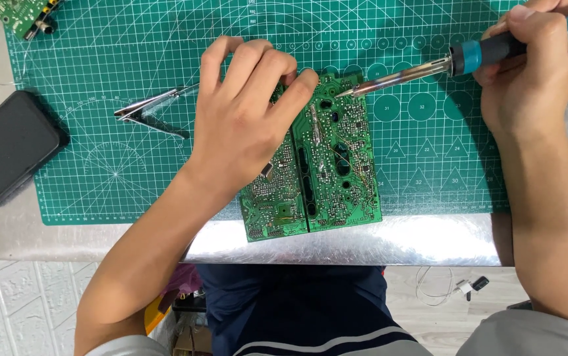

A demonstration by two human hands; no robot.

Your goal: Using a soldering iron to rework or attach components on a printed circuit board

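Black rectangular case [10,150] at 9 o'clock, off the green gridded cutting mat [132,59]. Metal tweezers [152,109] lie free beside left hand [241,122], fingers curled, pressing green printed circuit board [327,168] at centre. Right hand [534,72], 2 o'clock, clamped on teal-handled soldering iron [422,71]; tip touches board's top edge.

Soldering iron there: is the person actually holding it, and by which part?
Yes: right hand grips the soldering iron by its blue-and-black handle.

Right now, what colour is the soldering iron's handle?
Teal with a black grip, on the soldering iron in the right hand. Head view.
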